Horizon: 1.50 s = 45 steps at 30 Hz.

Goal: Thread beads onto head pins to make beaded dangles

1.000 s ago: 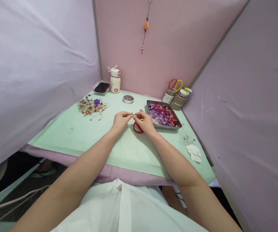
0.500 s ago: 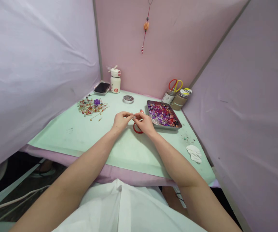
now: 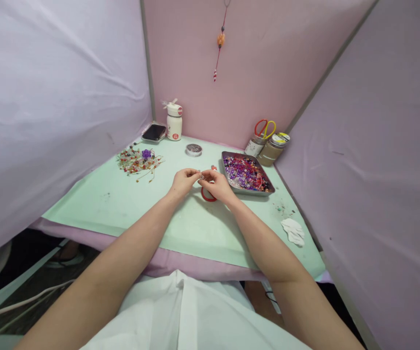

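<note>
My left hand and my right hand meet over the middle of the table, fingertips pinched together. Between them is a small, clear cluster that looks like beads; its details are too small to tell. Both hands are closed on it. Under my right hand lies a pair of red-handled scissors, partly covered by the hand. Just right of that hand sits a metal tray full of purple, red and clear beads.
Strung beads lie in a heap at left. Behind stand a small round tin, a white bottle, a phone, a jar and a scissors holder. A white cloth lies at right. A beaded string hangs on the wall.
My fingertips have shifted slightly around the small clear cluster, and more of it shows between them. Everything else stays in place.
</note>
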{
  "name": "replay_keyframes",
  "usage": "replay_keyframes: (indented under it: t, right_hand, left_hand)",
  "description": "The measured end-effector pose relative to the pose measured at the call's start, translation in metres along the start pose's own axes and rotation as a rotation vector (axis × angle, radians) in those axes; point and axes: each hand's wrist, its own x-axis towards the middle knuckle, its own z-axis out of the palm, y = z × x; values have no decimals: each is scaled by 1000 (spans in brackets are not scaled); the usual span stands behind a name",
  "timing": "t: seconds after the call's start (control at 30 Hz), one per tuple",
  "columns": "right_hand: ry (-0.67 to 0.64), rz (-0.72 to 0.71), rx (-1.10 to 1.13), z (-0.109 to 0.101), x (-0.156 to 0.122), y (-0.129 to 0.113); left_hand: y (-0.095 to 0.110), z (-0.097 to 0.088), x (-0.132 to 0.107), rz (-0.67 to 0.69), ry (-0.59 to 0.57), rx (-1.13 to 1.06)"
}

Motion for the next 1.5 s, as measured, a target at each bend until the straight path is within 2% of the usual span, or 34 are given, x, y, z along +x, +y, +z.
replay_keyframes:
  t: [0.1, 0.3, 0.47, 0.73, 0.87, 1.1, 1.4, 1.5]
  right_hand:
    - [-50, 79, 93, -6, 1, -3]
    - [-53, 195, 320, -12, 4, 3]
    - [-128, 228, 439, -15, 6, 8]
    - [-161, 203, 463, -17, 5, 3]
    - [-97, 189, 393, -16, 7, 5]
    - [20, 141, 261, -15, 9, 7]
    - [115, -49, 41, -11, 4, -4]
    - [119, -68, 11, -12, 3, -5]
  left_hand:
    - [0, -1, 0, -5, -54, 15]
    - [6, 2, -5, -71, -137, 57]
    - [7, 2, -6, -77, -207, 94]
    - [-4, 1, -2, -40, -259, 136]
    - [-2, 1, -3, -52, -227, 103]
    - [-5, 0, 3, -96, -94, -60]
    - [-5, 0, 6, 32, -25, -95]
    - [-2, -1, 5, 57, -33, -120]
